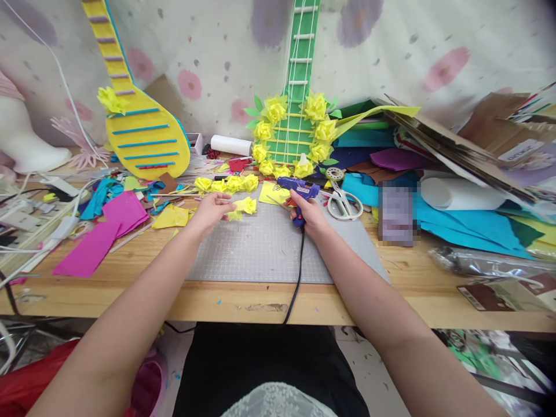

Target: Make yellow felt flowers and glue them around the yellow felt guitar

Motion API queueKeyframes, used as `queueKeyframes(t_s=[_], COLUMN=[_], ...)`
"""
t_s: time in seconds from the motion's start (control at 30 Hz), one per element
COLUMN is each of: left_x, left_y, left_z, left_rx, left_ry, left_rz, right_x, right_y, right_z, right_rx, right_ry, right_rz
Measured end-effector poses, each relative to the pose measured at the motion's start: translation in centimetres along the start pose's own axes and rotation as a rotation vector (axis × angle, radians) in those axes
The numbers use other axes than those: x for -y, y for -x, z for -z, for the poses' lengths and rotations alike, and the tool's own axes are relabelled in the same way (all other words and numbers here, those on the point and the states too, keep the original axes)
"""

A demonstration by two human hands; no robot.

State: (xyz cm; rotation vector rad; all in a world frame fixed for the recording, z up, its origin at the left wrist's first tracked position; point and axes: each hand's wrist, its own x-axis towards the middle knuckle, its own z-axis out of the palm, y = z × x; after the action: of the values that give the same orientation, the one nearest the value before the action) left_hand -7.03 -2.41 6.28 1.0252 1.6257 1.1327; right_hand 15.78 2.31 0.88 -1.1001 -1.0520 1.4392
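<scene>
My left hand (214,212) pinches a yellow paper flower (247,205), its ruffled head pointing right above the grey cutting mat (243,255). In my right hand (309,213) is a blue hot glue gun (299,188), nozzle toward the left, its black cord running down over the table edge. Just behind the left hand lies a row of finished yellow flowers (232,183). A yellow paper sheet (273,194) is on the mat between the hands, partly hidden by the glue gun. White-handled scissors (345,202) rest to the right of the glue gun.
A green paper instrument (282,136) ringed with yellow flowers stands at the back, a yellow one (147,136) to its left. Pink paper (98,243) and scraps lie left. Cardboard (460,139), blue paper (469,226) and a white roll (460,193) crowd the right.
</scene>
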Motion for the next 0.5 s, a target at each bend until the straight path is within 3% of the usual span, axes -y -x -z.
queueKeyframes(t_s=[0.23, 0.5], left_x=[-0.4, -0.1], left_y=[0.1, -0.8], left_z=[0.2, -0.8], left_rx=[0.020, -0.052], left_ry=[-0.072, -0.081], left_rz=[0.040, 0.131], right_x=[0.1, 0.0], right_y=[0.1, 0.0], right_z=[-0.1, 0.0], right_rx=[-0.003, 0.003], right_ry=[0.031, -0.003], right_rz=[-0.008, 0.000])
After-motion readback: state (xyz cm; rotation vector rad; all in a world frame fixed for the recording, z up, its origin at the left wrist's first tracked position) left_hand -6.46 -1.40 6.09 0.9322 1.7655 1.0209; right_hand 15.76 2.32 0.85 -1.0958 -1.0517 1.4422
